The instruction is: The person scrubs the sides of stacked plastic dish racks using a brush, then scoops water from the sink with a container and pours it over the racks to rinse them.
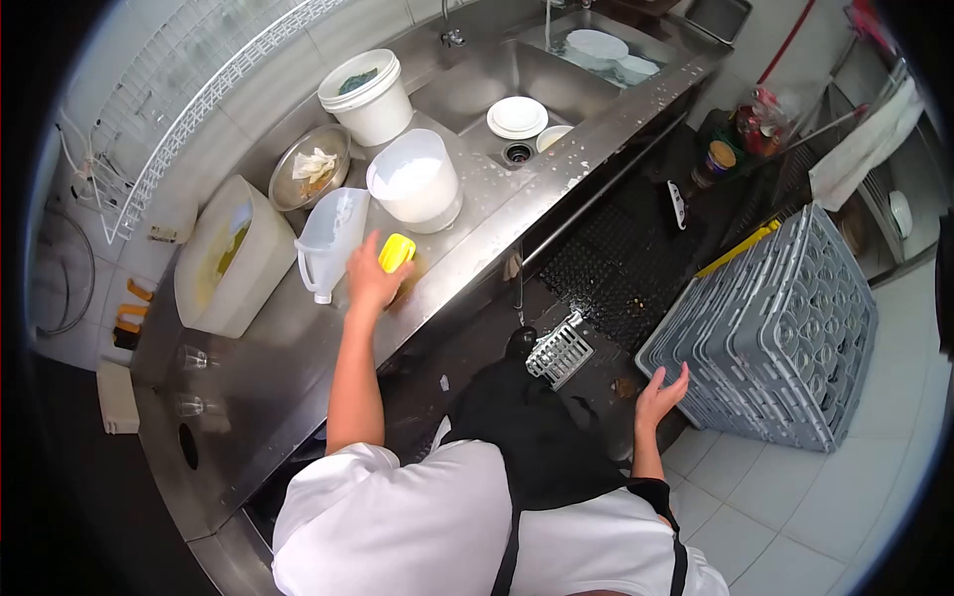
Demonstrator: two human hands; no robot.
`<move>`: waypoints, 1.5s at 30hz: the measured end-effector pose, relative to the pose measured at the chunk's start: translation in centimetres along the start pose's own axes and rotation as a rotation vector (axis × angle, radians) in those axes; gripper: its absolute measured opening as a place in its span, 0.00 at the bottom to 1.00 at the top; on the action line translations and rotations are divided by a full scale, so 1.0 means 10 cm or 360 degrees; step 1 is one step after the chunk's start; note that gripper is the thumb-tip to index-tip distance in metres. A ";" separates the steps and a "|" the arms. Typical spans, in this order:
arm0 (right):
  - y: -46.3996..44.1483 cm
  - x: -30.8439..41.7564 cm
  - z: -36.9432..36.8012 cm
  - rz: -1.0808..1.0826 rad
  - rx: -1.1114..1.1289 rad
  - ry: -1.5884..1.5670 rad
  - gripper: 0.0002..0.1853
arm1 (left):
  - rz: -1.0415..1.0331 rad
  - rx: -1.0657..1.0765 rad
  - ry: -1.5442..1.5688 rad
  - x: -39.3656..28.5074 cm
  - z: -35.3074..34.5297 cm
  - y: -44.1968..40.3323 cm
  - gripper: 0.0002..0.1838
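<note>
My left hand (369, 278) is at the counter with its fingers and thumb around the near side of a small bright yellow sponge-like block (397, 252). Just left of that hand, a translucent plastic jug (332, 238) leans on the counter. Behind the block stands a translucent tub (414, 186) with white contents. My right hand (661, 395) hangs over the floor, fingers apart and holding nothing, close to a stack of grey glass racks (740, 333).
Along the steel counter (288, 372) are a white bucket (376, 111), a metal bowl (298, 157), a large cream container (231, 260) and two glasses. White plates (517, 117) lie in the sink. A metal basket (559, 352) and black mat (621, 263) are below.
</note>
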State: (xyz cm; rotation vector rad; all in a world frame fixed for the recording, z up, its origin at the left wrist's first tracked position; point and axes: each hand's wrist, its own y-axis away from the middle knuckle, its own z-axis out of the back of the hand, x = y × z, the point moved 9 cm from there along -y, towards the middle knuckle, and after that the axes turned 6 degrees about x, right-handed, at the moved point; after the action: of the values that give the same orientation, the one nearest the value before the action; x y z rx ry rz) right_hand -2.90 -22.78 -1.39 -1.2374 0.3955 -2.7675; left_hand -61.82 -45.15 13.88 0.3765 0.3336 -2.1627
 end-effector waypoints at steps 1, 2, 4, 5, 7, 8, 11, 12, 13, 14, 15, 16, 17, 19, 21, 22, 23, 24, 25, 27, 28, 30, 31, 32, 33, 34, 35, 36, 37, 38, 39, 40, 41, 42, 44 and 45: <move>-0.12 0.07 -0.06 0.0005 0.0028 -0.0020 0.30 | 0.0016 -0.0178 0.0015 0.07 0.12 -0.04 0.42; -0.25 0.15 -0.14 0.0007 0.0057 -0.0040 0.30 | 0.0030 -0.0355 0.0025 0.16 0.26 -0.10 0.43; -0.49 0.37 -0.29 0.0019 0.0096 -0.0113 0.29 | 0.0222 -0.0389 0.0046 0.53 0.42 -0.31 0.44; -0.59 0.44 -0.39 0.0027 0.0124 -0.0111 0.29 | 0.0144 -0.0538 -0.0037 0.72 0.54 -0.38 0.44; -0.82 0.56 -0.58 0.0030 0.0128 -0.0108 0.29 | 0.0301 -0.0702 -0.0263 0.81 0.82 -0.46 0.45; -0.92 0.58 -0.70 0.0059 0.0161 -0.0079 0.28 | 0.0534 -0.0702 -0.0403 0.78 1.01 -0.45 0.46; -1.10 0.56 -1.03 0.0055 0.0211 0.0001 0.28 | 0.0921 0.0130 0.0079 2.77 0.20 -0.97 0.35; -1.18 0.57 -1.11 0.0016 0.0250 0.0013 0.28 | 0.1030 0.0480 0.0291 3.42 -0.15 -1.09 0.31; -1.23 0.58 -1.22 -0.0026 0.0295 0.0017 0.28 | 0.1202 0.0307 0.0380 3.32 0.05 -0.96 0.24; -1.31 0.61 -1.33 -0.0075 0.0349 0.0023 0.27 | 0.0839 0.0055 -0.0211 3.81 0.02 -1.08 0.21; -1.39 0.64 -1.43 -0.0081 0.0396 0.0044 0.27 | 0.1036 0.0024 0.0238 4.07 0.01 -0.96 0.20; -1.51 0.69 -1.51 -0.0081 0.0445 0.0066 0.27 | 0.1304 0.0039 0.0500 3.67 0.20 -0.78 0.20; -1.64 0.75 -1.62 -0.0081 0.0491 0.0080 0.27 | 0.1347 -0.0147 0.0620 3.84 0.36 -0.66 0.22; -1.94 1.08 -1.79 0.0008 0.0467 -0.0014 0.23 | 0.1174 -0.0634 0.0829 3.36 1.08 -0.45 0.26; -2.30 1.70 -1.89 0.0094 0.0483 -0.0219 0.20 | 0.1040 -0.0787 0.0802 2.70 1.83 -0.40 0.27; -2.45 2.07 -1.97 0.0190 0.0503 -0.0470 0.19 | 0.0966 -0.0849 0.0974 2.06 2.11 -0.45 0.28; -2.57 2.50 -2.05 0.0291 0.0522 -0.0723 0.18 | 0.0742 -0.0973 0.1083 1.08 2.31 -0.61 0.29; -2.64 3.00 -2.13 0.0431 0.0696 -0.0837 0.18 | 0.0593 -0.1109 0.1151 0.65 2.39 -0.72 0.29; -2.66 3.50 -2.17 0.0571 0.0870 -0.0950 0.19 | 0.0456 -0.1204 0.1194 0.31 2.33 -0.84 0.30; -2.55 4.57 -2.10 0.1381 0.1026 -0.1122 0.23 | 0.0190 -0.1321 0.1353 -0.32 2.00 -1.11 0.31; -2.47 4.90 -2.11 0.1597 0.1109 -0.1229 0.20 | 0.0115 -0.1301 0.1407 -0.72 1.73 -1.31 0.30; -2.39 5.21 -2.28 0.1762 0.1201 -0.1375 0.19 | 0.0161 -0.1148 0.1536 -1.40 1.04 -1.78 0.27; -2.38 5.24 -2.39 0.1703 0.1224 -0.1411 0.21 | 0.0172 -0.1007 0.1541 -1.63 0.62 -2.02 0.25; -2.43 5.22 -2.49 0.1646 0.1252 -0.1447 0.23 | 0.0104 -0.0731 0.1428 -1.87 0.12 -2.24 0.26; -2.60 5.14 -2.64 0.1488 0.1247 -0.1417 0.23 | 0.0175 -0.0528 0.1775 -2.09 -0.26 -2.43 0.27; -2.79 5.02 -2.81 0.1335 0.1246 -0.1385 0.22 | 0.0293 -0.0339 0.2102 -2.31 -0.65 -2.59 0.28; -3.00 4.91 -2.96 0.1173 0.1247 -0.1351 0.22 | 0.0563 -0.0179 0.2878 -2.56 -1.03 -2.71 0.30; -3.26 4.88 -3.02 0.1179 0.1146 -0.1303 0.21 | 0.0659 -0.0170 0.2889 -2.76 -1.21 -2.85 0.32; -3.49 4.84 -3.14 0.1265 0.1134 -0.1174 0.21 | 0.0760 -0.0157 0.2892 -2.95 -1.39 -2.98 0.34; -3.70 4.75 -3.28 0.1327 0.1121 -0.1045 0.21 | 0.0875 -0.0131 0.2879 -3.12 -1.56 -3.08 0.36; -3.91 4.66 -3.41 0.1381 0.1102 -0.0915 0.21 | 0.0856 -0.0073 0.2859 -3.34 -1.69 -3.23 0.37; -4.17 4.58 -3.50 0.1413 0.1070 -0.0908 0.21 | 0.0835 -0.0010 0.2842 -3.56 -1.82 -3.41 0.37; -4.46 4.49 -3.62 0.1370 0.1081 -0.0886 0.20 | 0.0814 0.0053 0.2827 -3.80 -1.96 -3.59 0.37; -4.75 4.42 -3.74 0.1333 0.1093 -0.0864 0.20 | 0.0717 0.0070 0.2985 -4.12 -2.00 -3.79 0.36; -5.34 4.28 -4.07 0.1121 0.0980 -0.0852 0.18 | 0.0550 0.0304 0.2900 -4.61 -2.22 -4.20 0.34; -5.68 4.19 -4.27 0.0947 0.0848 -0.0856 0.18 | 0.0408 0.0479 0.2980 -4.79 -2.41 -4.47 0.33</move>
State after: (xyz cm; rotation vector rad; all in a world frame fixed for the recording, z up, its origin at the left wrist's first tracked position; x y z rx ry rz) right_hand -61.07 32.86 16.72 -1.3566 -0.0313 -1.7892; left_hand -68.03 24.35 14.60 2.3650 0.8395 -0.9653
